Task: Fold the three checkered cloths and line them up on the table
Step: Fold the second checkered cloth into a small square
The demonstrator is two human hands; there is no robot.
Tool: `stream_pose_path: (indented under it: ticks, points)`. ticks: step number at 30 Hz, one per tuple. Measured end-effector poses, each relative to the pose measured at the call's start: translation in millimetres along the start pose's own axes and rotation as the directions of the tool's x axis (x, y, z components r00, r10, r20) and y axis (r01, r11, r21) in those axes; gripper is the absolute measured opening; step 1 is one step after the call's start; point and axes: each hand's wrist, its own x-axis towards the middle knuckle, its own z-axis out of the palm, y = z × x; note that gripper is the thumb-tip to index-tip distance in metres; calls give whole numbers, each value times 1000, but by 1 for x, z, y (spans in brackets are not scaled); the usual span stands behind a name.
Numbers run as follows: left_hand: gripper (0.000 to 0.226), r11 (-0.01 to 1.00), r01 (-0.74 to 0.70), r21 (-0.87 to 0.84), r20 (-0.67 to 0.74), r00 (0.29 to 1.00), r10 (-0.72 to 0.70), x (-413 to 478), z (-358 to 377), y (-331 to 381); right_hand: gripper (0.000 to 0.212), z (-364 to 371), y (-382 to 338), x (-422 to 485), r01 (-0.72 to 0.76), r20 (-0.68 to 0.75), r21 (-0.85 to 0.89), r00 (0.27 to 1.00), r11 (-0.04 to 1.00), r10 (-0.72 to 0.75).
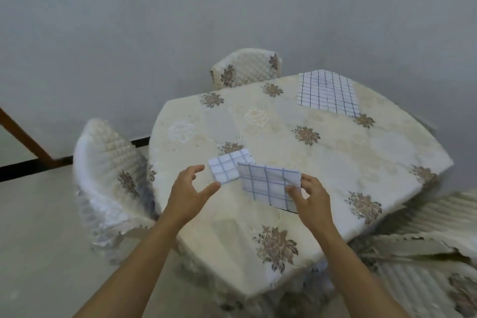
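A: Where is the folded cloth (268, 186)?

B: Over the near part of the table (335, 162), at about nine o'clock from the right hand (311, 201), which pinches its right edge, thumb on top.

A: And the left hand (189, 193)?

B: At nine o'clock from that cloth, fingers spread and loosely curved, holding nothing. Its thumb tip is just beside the corner of a smaller folded cloth (228, 166); I cannot tell whether they touch.

A: Where does that one lie?

B: Flat on the table, at ten o'clock from the held cloth, partly covered by it.

A: The third cloth (326, 91)?

B: Well apart, at one o'clock, by the table's far edge. One chair (111, 162) stands at nine o'clock, another chair (245, 70) at twelve.
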Motion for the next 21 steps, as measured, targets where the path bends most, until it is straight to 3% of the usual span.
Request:
stream_pose_path:
  ticks: [6, 11, 18, 21]
  points:
    - [55, 1000, -13, 7, 99, 995, 12, 39, 15, 7, 18, -3, -1, 18, -65, -120, -27, 991, 998, 61]
    - [51, 999, -23, 42, 119, 993, 18, 75, 33, 11, 19, -4, 19, 57, -132, -141, -32, 982, 991, 126]
    - [50, 993, 5, 120, 112, 994, -19, 128, 60, 26, 18, 4, 56, 142, -210, -48, 18, 976, 978, 210]
    - [51, 989, 17, 146, 93, 995, -31, 153, 75, 33, 28, 7, 76, 182, -242, 37, -51, 969, 969, 244]
